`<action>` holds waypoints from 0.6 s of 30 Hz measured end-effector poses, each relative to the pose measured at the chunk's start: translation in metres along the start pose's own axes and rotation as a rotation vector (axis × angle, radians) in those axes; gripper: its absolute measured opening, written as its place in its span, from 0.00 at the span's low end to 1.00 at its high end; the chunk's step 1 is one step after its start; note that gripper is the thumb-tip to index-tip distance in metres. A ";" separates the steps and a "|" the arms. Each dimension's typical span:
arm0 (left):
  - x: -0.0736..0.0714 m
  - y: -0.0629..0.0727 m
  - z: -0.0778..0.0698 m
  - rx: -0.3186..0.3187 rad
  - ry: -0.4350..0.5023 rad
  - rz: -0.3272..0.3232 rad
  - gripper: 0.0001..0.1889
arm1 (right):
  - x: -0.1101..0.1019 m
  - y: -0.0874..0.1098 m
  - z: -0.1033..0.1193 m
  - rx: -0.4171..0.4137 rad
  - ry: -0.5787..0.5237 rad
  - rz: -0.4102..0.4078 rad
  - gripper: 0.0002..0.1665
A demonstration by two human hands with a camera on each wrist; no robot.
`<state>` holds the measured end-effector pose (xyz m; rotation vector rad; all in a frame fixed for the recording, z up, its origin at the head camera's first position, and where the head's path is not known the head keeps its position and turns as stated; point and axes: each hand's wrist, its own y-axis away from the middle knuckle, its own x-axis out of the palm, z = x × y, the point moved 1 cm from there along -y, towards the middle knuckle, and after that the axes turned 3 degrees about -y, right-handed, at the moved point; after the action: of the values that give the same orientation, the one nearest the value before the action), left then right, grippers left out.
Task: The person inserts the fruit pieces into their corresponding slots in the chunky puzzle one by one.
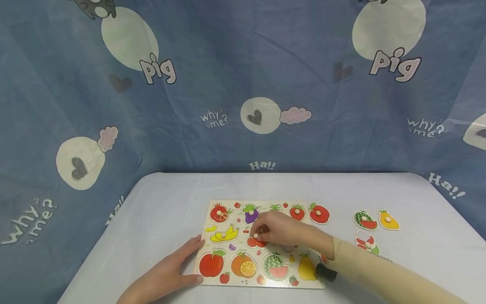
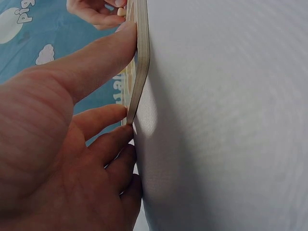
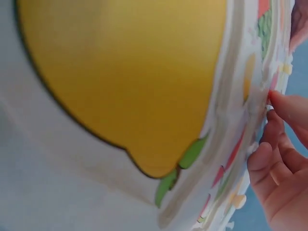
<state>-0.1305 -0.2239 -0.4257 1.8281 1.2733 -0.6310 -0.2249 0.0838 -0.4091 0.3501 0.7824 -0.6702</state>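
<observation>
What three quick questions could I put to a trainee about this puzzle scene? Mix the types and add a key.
1. Which of the hands pinches the knob of the red fruit piece?

2. True or false: in the head view, the loose yellow fruit piece lies to the right of the loose watermelon piece.

3. In the head view, the left hand is:
A) resting on the loose watermelon piece
B) touching the left edge of the puzzle board
C) out of view

Key: 1. The right hand. 2. True. 3. B.
</observation>
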 end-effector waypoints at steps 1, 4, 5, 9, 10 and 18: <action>0.000 0.000 0.000 0.000 0.000 0.000 0.50 | 0.000 0.000 0.000 -0.001 -0.002 0.004 0.09; 0.000 0.000 0.000 0.000 0.001 0.002 0.50 | -0.002 0.001 0.001 0.008 -0.010 0.018 0.10; 0.000 0.000 0.000 0.004 0.000 0.004 0.50 | -0.003 0.002 0.002 0.013 -0.013 0.023 0.10; 0.000 -0.001 0.000 0.019 -0.006 0.011 0.49 | -0.006 0.007 0.003 0.024 -0.019 0.019 0.11; -0.001 -0.001 -0.001 0.023 -0.009 0.012 0.49 | -0.007 0.008 0.003 0.026 -0.025 0.015 0.11; 0.000 -0.002 -0.001 -0.001 -0.009 0.011 0.49 | -0.017 0.024 0.005 0.063 -0.088 -0.028 0.12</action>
<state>-0.1320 -0.2227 -0.4257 1.8289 1.2563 -0.6317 -0.2144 0.1058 -0.3920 0.3653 0.6848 -0.7326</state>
